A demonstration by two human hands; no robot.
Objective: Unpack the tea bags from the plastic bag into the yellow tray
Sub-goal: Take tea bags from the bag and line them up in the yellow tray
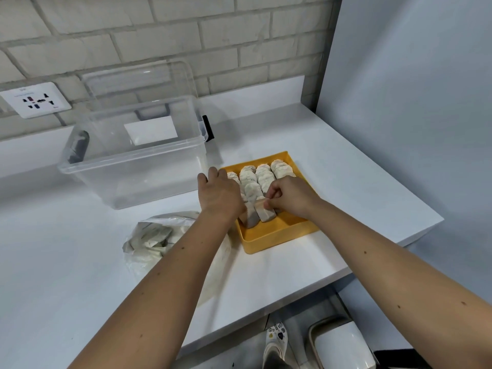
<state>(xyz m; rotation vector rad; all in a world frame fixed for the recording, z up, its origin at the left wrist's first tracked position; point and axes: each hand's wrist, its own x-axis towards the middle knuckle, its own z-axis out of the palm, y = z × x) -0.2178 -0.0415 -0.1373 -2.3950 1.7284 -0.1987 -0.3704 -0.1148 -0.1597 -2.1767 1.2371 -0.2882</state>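
Right hand (290, 195) pinches a tea bag (265, 213), seating it at the near end of the yellow tray (279, 239). Left hand (221, 194), fingers relaxed, rests on the tray's left rows, probably bracing them upright. Plastic bag (154, 235) sits just left of the tray, not empty.

yellow tray (277, 237) with rowed tea bags (263, 173), plastic bag (157, 235) beside

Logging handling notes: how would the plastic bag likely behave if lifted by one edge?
Probably floppy: the plastic bag lies crumpled and slumped on the counter. Likely light, holding only a few tea bags. They might shift inside when lifted.
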